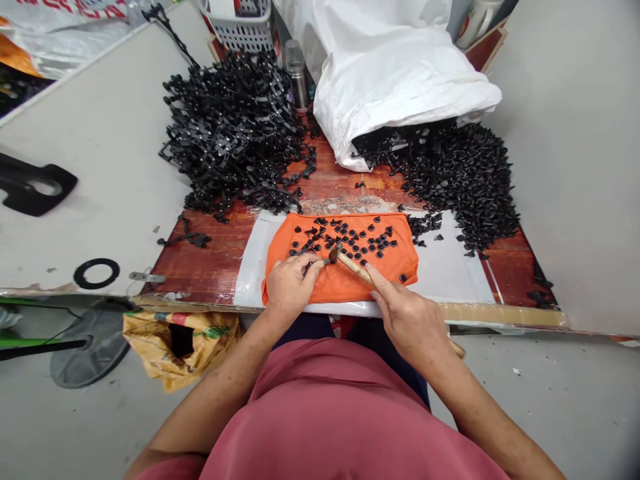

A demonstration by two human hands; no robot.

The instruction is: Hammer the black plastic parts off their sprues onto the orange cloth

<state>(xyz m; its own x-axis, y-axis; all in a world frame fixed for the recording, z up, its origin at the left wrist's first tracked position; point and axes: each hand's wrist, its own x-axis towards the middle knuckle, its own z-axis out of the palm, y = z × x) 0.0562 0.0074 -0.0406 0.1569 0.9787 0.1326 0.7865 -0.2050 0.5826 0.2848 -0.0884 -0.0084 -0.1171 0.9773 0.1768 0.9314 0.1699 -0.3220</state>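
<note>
We hold the small hammer (350, 262) by its wooden handle in our right hand (410, 320), its head low over the orange cloth (345, 280) on the table (210, 267). Our left hand (290, 283) pinches a small black piece (320, 261) just beside the hammer head. Short, square taps work best, with those fingertips (313, 263) kept clear.

A white sack (395, 73) lies at top centre, black parts (465, 180) spilling from its mouth toward the right. Upper left of centre sits a heap of black frames (235, 127), a steel flask (297, 73) and a grey basket (240, 27) behind it. At lower left lie a black ring (97, 273), a yellow bag (175, 343) and a fan base (87, 353).
</note>
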